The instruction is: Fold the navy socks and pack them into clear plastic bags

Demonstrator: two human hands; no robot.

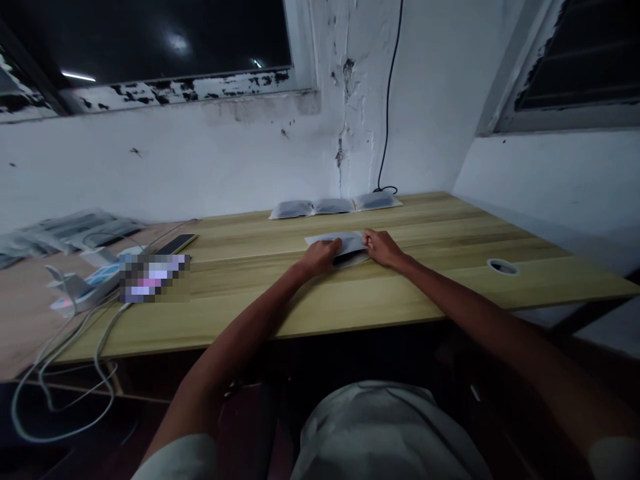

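Three pouches (333, 207) laid along worktop's (240, 287) back edge, seemingly done; fourth pouch (353, 241), seemingly unfinished, is pinched between front and back edges by nearly closed left hand (321, 257) and right hand (383, 249).

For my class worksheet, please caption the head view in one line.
Left hand and right hand hold a whitish pouch at a wood-grain table, three similar pouches lined up beyond.

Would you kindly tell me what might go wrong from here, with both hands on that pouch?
1. The left hand and right hand grip the thin-looking pouch at opposite ends, so a hard pull might crease or tear it.
2. Loose cables loop past the front of the table; a snag could perhaps drag the power strip.
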